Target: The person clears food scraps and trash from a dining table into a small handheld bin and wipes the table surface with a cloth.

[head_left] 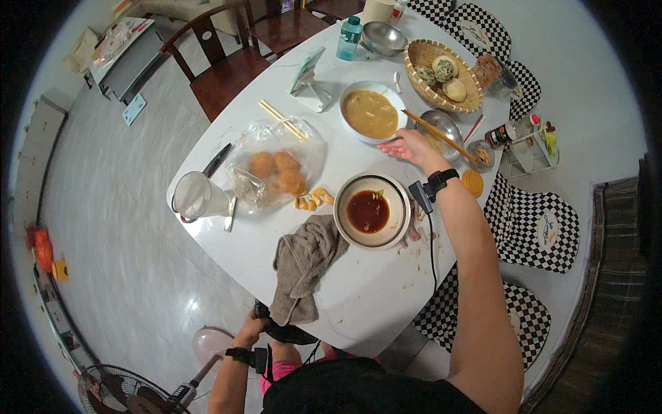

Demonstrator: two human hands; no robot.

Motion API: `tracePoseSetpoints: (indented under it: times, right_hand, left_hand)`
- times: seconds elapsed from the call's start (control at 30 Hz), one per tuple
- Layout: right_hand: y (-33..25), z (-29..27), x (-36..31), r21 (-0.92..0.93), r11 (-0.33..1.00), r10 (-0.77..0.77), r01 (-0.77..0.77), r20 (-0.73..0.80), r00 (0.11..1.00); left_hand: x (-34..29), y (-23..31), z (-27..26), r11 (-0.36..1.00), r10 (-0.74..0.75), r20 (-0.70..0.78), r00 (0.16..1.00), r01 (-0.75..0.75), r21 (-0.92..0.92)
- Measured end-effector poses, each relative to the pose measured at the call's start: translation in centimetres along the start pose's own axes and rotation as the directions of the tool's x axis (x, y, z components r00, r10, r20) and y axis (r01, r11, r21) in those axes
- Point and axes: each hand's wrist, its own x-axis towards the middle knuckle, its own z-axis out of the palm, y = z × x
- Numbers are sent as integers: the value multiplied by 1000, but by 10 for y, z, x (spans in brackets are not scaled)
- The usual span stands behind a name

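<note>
My right hand (412, 148) reaches over the table to the near right rim of a white bowl of brownish soup (370, 112). Its fingers are stretched out and look to touch the rim, not wrapped round it. Beside it, wooden chopsticks (441, 138) lie across a metal bowl (441, 124). Closer to me stands a dark-rimmed bowl (396, 234) with dark brown sauce and a green bit. Low at the table's front edge, my left hand (252, 327) is closed on a black plastic bag (293, 334); part of the bag is hidden below the table.
A brown towel (300, 265) lies by the sauce bowl. Left of it are a clear bag of round orange-brown buns (286, 172), peanuts (314, 200) and a glass cup (200, 196). A basket of buns (445, 76), a phone on a stand (309, 79) and a teal bottle (349, 38) stand farther back.
</note>
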Motion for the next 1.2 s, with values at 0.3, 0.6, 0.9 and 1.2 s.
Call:
tracePoseSetpoints:
  times: [0.3, 0.6, 0.9, 1.2]
  right_hand:
    - [-9, -17, 22, 86, 996, -30, 34, -49, 998]
    - [45, -35, -41, -493, 868, 48, -53, -23, 999]
    - [82, 7, -120, -439, 896, 88, -63, 38, 995]
    - [79, 10, -85, -148, 987, -66, 57, -57, 996]
  left_hand:
    - [3, -3, -2, 999, -13, -65, 998, 10, -41]
    - [4, 6, 4, 997, 2, -58, 998, -6, -81]
    - [11, -5, -10, 996, 30, -16, 999, -31, -81]
    - [-5, -8, -12, 991, 47, -73, 996, -56, -119]
